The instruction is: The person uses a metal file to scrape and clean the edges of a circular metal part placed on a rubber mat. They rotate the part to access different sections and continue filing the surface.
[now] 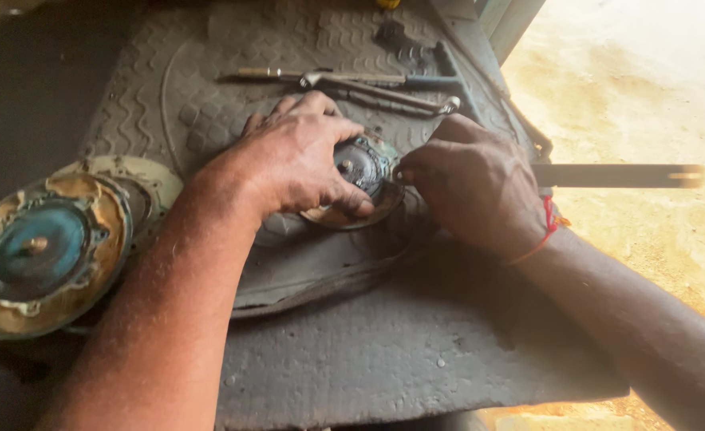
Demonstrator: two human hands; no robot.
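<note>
The small round metal part (360,179) sits in the middle of the grey rubber mat (209,112) on the worktop, and it could slip or turn if the left hand (300,156) lets go a little, because the tool pushes on it from the side. The flat metal tool (616,175) could also jump off and poke the thumb, which lies very close to its tip. The left hand comes in from 7 o'clock, lies on top of the part and curls its fingers around it, thumb at the near edge. The right hand (476,187) comes in from 4 o'clock, bent at the wrist, with its fingers closed tight on the tool; the handle sticks out toward 3 o'clock. A red thread (548,227) is tied on that wrist. A big rusty round part (41,251) rests at 9 o'clock, well apart. Some long wrenches (352,82) lie at 12 o'clock, near the hands but not touching them.
</note>
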